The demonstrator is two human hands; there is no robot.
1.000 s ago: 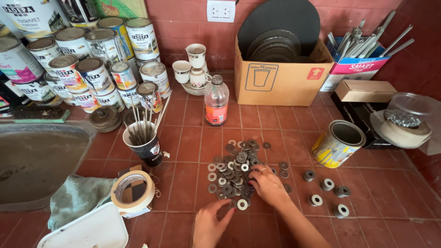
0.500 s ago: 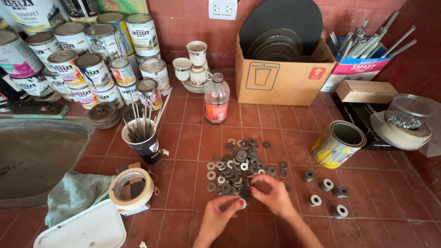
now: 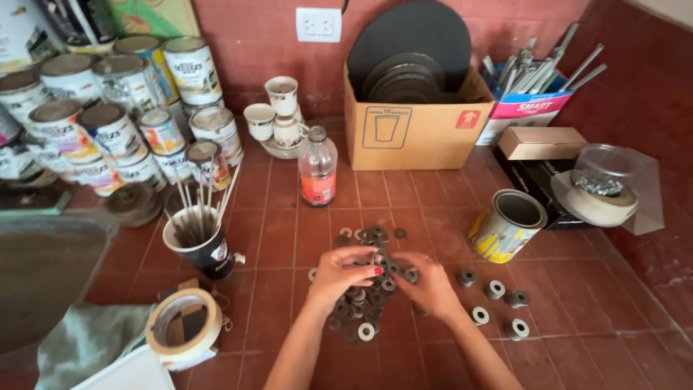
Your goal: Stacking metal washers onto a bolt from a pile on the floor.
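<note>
You are working over a red tiled worktop (image 3: 303, 195), and the largest items on it are standing well clear of your hands: a cardboard box (image 3: 415, 126) of dark discs at the back, stacked paint tins (image 3: 108, 130) at the far left, and an open tin (image 3: 507, 225) lying tilted to your right. A plastic bottle (image 3: 317, 167) is standing upright behind the work, a dark cup of sticks (image 3: 201, 242) is sitting to the left, and a roll of tape (image 3: 184, 328) is lying nearer you on that side.

The pile of washers (image 3: 364, 289) is lying directly under your hands, spread loosely across the tiles. A few thicker ring pieces (image 3: 494, 303) are lying apart to the right of it, near the open tin. Judged from this layout, the sorting is looking early: only those few pieces are sitting separate, and the bulk of the pile is remaining mixed.

Your left hand (image 3: 343, 274) is curling over the pile, fingers bent inward and touching the washers, with the fingertips narrowing near the middle. Your right hand (image 3: 433, 285) is meeting it from the other side, fingers drawn close together over the same spot. Both grips are narrow, and I cannot tell whether either is actually pinching a washer or only resting on the heap
</note>
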